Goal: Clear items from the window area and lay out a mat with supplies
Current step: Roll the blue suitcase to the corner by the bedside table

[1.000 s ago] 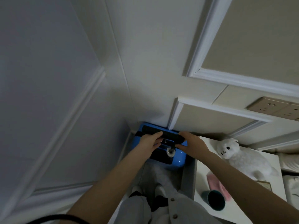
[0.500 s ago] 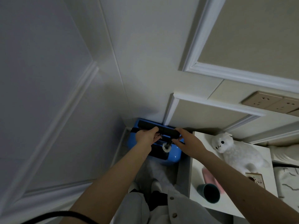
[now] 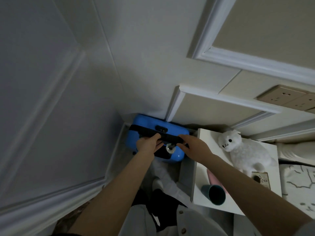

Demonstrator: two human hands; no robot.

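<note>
Both hands on it: left hand (image 3: 148, 144) and right hand (image 3: 194, 147) each grip curled round the black handle (image 3: 167, 137) of the blue suitcase (image 3: 150, 127), wedged in the wall corner; hard-shelled, likely hefty; handle's the sensible hold.

Dim corner of white panelled walls (image 3: 85, 68) beside a white side table (image 3: 209, 143).

Both bare forearms reach to frame centre, where the left hand (image 3: 148, 144) and right hand (image 3: 193, 147) curl their fingers in a grip.
</note>
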